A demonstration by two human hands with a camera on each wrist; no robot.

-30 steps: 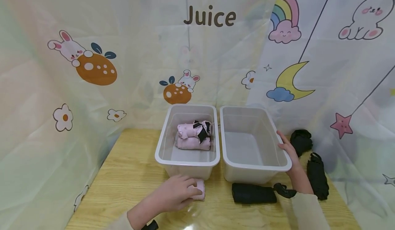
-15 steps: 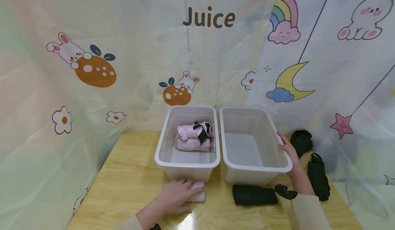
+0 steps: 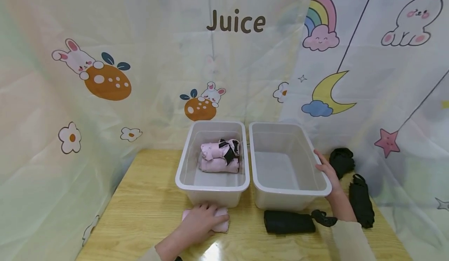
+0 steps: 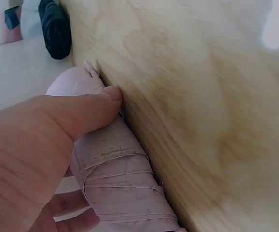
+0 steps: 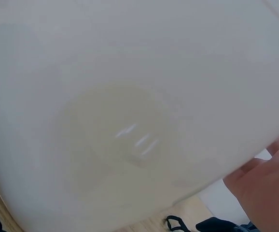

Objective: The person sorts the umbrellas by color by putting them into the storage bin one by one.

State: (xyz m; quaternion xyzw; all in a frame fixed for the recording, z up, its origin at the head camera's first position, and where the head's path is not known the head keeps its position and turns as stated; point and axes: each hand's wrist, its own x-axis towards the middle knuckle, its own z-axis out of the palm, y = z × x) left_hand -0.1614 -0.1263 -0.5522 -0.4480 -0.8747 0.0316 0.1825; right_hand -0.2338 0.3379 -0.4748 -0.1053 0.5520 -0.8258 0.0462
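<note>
In the head view my left hand [image 3: 198, 224] lies over a pink fabric roll [image 3: 221, 220] in front of the left bin. The left wrist view has the thumb along one side of this roll [image 4: 125, 179] and fingers on the other, gripping it. Under my palm its middle is hidden. My right hand [image 3: 329, 173] holds the right-hand edge of the right bin [image 3: 291, 193], fingertips at the rim. Inside the left bin [image 3: 214, 189] lie pink rolls [image 3: 219, 164], one with black and pale trim. The right bin shows a bare floor.
A black fabric roll [image 3: 289, 222] with a loop lies before the right bin. Two more black bundles, one rounded [image 3: 342, 161] and one long [image 3: 361, 202], lie beyond my right arm. A printed curtain [image 3: 158, 58] stands behind the wooden table [image 3: 140, 198].
My left hand has settled over the pink roll, its fingers now spread across it, and the roll has shifted slightly left. My right hand stays at the right bin.
</note>
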